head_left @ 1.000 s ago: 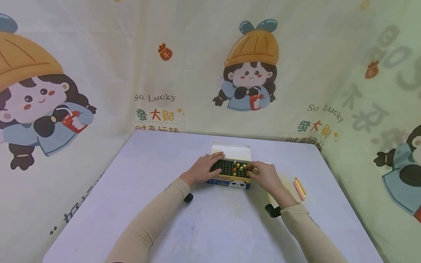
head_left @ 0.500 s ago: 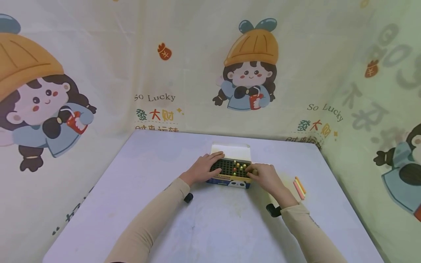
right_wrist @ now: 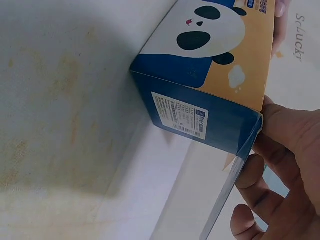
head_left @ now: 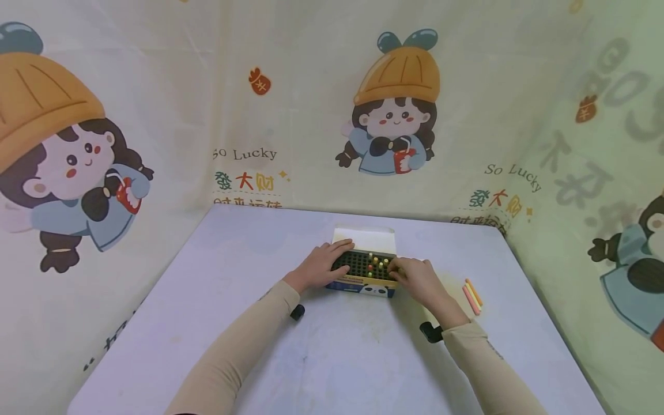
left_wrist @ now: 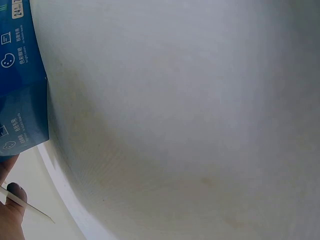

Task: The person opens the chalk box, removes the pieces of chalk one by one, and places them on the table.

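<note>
A blue and yellow box of chalk point(head_left: 360, 286) with a panda on it stands on the table, its white lid flap point(head_left: 365, 237) folded back. Inside is a black holder point(head_left: 358, 263) with rows of holes. Several coloured chalk ends point(head_left: 381, 266) show at its right side. My left hand point(head_left: 321, 265) holds the box's left end, thumb at the front and fingers toward the back. My right hand point(head_left: 419, 279) has its bent fingers at the right end. In the right wrist view, its thumb point(right_wrist: 285, 122) touches the box's top corner; whatever lies between the fingertips is hidden.
Pink, yellow and orange chalk sticks point(head_left: 472, 297) lie to the right of my right forearm, beside a pale yellowish sheet point(head_left: 450, 282). The white table point(head_left: 332, 357) is enclosed by a printed curtain point(head_left: 306, 127) at the back and sides.
My right hand has shifted very slightly at the right end of the box, its knuckles a little lower. My left hand and the box have stayed in place.
</note>
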Demonstrator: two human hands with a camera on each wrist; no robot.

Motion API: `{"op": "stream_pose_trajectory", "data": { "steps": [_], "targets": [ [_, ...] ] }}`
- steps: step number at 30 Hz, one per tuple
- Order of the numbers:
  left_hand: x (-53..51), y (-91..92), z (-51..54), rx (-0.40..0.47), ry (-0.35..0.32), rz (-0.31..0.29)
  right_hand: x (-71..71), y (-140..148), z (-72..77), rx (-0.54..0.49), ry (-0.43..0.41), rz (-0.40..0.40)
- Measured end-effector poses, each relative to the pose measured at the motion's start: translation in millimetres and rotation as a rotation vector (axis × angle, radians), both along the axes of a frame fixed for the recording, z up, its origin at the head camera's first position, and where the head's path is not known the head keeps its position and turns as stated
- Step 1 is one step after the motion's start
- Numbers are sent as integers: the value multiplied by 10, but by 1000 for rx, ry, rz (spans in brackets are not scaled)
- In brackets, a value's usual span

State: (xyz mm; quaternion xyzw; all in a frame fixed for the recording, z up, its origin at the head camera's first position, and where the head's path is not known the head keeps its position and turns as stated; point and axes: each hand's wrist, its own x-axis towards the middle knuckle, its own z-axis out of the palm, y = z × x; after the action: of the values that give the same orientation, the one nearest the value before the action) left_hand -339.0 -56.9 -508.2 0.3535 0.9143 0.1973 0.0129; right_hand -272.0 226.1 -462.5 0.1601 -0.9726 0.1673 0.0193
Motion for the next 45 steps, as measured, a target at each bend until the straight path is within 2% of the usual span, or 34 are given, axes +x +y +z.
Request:
{"op": "stream_pose_trajectory", "data": {
  "steps": [15, 27, 39, 45],
  "targets": [
    [-39, -6, -52, 5, 6, -2, 4, -47, -44, 58, 56, -4],
    [-57, -3, -39, -6, -13, 4, -3, -74, -43, 77, 74, -18],
    [-49, -4, -63, 18, -4, -4, -9, -54, -38, 62, 62, 3],
    [-45, -6, -68, 3, -6, 2, -55, -3, -45, 33, 5, 19]
  ]
}}
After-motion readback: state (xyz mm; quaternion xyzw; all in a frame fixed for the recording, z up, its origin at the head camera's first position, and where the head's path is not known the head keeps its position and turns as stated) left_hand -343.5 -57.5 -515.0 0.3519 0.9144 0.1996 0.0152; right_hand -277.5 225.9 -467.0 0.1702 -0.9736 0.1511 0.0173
